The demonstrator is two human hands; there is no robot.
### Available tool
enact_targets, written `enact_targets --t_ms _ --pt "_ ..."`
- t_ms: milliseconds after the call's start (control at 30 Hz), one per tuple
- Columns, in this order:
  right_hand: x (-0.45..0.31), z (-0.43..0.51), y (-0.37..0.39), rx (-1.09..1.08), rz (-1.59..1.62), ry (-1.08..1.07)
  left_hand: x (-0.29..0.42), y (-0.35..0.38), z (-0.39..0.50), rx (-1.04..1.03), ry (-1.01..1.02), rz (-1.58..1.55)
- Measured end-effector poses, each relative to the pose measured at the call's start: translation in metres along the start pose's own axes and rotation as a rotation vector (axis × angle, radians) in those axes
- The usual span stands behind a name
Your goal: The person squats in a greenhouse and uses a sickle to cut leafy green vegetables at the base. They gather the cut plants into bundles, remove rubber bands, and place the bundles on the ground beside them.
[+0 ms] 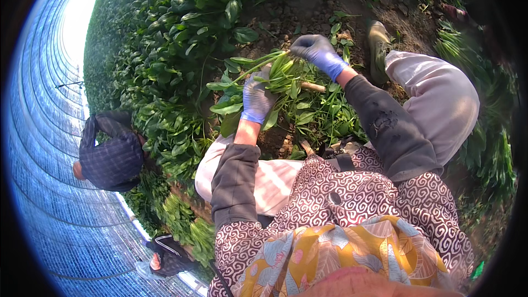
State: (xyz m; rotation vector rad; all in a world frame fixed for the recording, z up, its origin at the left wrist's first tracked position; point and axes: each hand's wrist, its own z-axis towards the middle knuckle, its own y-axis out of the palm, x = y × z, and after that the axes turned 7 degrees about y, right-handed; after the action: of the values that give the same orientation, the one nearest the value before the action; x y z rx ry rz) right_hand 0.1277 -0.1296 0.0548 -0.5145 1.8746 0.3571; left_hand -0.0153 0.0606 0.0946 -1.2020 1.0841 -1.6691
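Note:
My left hand (258, 95), in a purple glove darkened on the palm side, is closed around a bunch of leafy greens (282, 75) that look like spinach. The stems point up and right, and broad leaves hang below and left of the hand. My right hand (315, 49), in a like glove, pinches the root end of a long-stemmed plant (262, 64) just above the bunch. Beneath the hands lie loose leaves and thin stems (330, 115) on the soil, with a wooden handle (313, 87) sticking out among them; its other end is hidden.
Dense standing greens (165, 49) grow at the left. Bare soil (350, 0) lies ahead, beside my shoe (377, 45). Cut bunches (501, 165) lie at the right and more (202, 235) at lower left. One person (111, 152) bends over the crop; another person (171, 255) is farther back.

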Motion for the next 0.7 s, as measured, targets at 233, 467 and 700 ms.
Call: enact_targets --t_ms 233,467,700 --pt "0.004 0.003 -0.048 0.109 -0.607 -0.119 -0.006 -0.006 -0.004 0.019 -0.007 0.033" --pt "0.007 -0.004 -0.012 -0.406 0.032 0.03 0.002 -0.006 0.0 -0.064 -0.116 -0.079" --pt "-0.004 -0.004 -0.026 -0.013 0.127 0.071 -0.013 0.003 -0.014 -0.124 -0.165 -0.151"
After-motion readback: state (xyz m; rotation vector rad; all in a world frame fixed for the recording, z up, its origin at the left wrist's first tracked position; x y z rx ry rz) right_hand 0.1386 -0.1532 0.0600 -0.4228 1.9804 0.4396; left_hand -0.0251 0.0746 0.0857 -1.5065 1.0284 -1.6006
